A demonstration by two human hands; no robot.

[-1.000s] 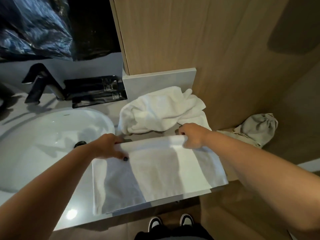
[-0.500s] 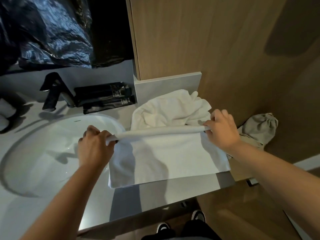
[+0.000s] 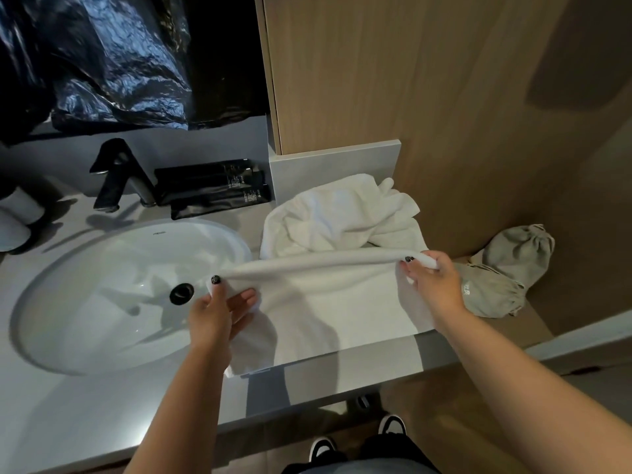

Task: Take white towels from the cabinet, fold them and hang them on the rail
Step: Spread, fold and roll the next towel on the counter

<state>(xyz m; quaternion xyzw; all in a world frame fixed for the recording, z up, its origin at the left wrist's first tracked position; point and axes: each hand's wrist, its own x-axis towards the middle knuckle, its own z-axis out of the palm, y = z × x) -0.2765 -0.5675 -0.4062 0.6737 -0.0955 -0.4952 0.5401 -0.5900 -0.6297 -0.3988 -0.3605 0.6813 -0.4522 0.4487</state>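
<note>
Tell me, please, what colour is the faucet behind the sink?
The faucet is matte black, seen best in the head view.

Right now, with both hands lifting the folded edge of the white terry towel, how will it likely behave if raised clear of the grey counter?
The white terry towel is probably floppy: its edge sags between the left hand and right hand. It looks light, since fingertip pinches lift it. Its lower part would likely drape and unfold off the grey counter.
</note>
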